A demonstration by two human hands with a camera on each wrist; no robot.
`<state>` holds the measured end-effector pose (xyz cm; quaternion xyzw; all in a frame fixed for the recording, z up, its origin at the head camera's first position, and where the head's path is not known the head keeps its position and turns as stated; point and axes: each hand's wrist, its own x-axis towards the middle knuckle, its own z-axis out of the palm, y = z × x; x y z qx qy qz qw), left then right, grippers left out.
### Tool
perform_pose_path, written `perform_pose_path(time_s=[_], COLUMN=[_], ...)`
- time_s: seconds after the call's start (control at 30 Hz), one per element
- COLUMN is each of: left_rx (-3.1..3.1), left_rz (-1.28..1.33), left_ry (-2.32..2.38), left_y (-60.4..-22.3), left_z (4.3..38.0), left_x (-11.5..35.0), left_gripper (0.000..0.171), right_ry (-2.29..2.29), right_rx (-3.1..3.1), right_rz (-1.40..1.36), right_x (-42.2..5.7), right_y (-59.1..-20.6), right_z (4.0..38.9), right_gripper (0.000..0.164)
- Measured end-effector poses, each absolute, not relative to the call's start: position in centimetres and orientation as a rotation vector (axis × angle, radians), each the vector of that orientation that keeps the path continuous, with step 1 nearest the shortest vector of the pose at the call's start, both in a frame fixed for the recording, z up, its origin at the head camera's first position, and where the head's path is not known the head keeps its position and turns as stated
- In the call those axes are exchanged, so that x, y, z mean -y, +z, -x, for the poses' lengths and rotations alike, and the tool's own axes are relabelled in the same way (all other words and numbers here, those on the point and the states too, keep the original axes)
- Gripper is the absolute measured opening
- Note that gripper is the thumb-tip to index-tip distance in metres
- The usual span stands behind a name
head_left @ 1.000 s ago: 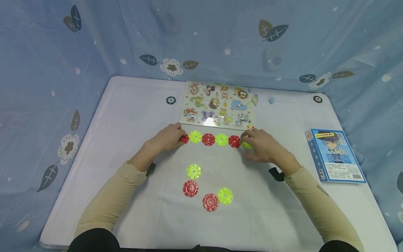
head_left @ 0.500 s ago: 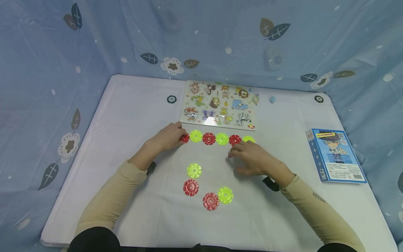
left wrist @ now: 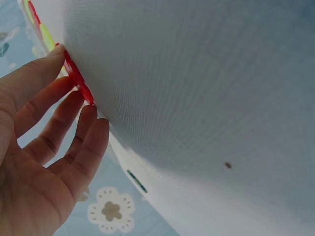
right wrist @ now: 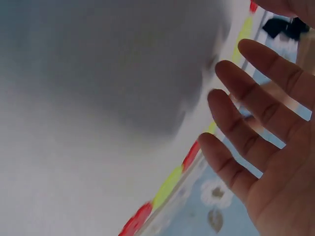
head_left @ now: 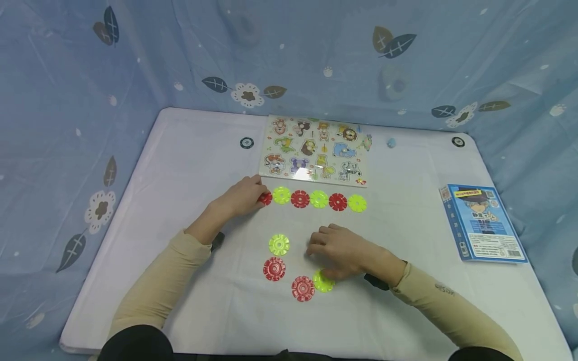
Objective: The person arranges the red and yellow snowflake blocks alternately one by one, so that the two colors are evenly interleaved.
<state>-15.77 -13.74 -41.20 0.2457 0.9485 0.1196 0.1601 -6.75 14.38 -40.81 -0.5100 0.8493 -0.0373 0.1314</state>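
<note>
In the head view, a row of notched plastic discs in alternating red and yellow-green runs across the table. My left hand point(head_left: 241, 196) is at the row's left end, its thumb and fingertips holding the edges of a red notched disc point(left wrist: 76, 77). My right hand point(head_left: 345, 251) hovers lower on the table with fingers spread loosely. Its thumb partly covers a yellow-green disc point(head_left: 322, 284), and contact cannot be made out. Beside that disc lies a red disc point(head_left: 303, 289). Further left are another yellow-green disc point(head_left: 279, 244) and a red disc point(head_left: 274, 269).
Behind the row lies an animal picture board point(head_left: 313, 150). A blue box point(head_left: 483, 223) stands at the right. Two dark round markers point(head_left: 247, 143) and a small blue piece point(head_left: 391, 143) are toward the back. Patterned blue cloth surrounds the white table point(head_left: 198, 311).
My right hand has left the right end of the row, uncovering the last yellow-green disc, and has moved down toward the loose discs. The left hand stays in place.
</note>
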Motion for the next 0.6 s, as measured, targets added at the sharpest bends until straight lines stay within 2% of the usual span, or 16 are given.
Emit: perform_pose_path(time_s=[0.3,0.6], left_rx=[-2.722,-2.723], left_rz=[-0.695,-0.691], left_ry=[0.332,0.313], left_y=[-41.3,-41.1], left_z=[15.7,15.5], left_x=[13.7,13.7], left_gripper=[0.034,0.034], right_ry=[-0.019,0.081], right_rx=[-2.342,-2.253], right_rz=[1.727,1.746], right_x=[-11.5,-10.3], right_y=[-40.8,-41.0], right_z=[4.3,3.3], right_gripper=[0.049,0.053])
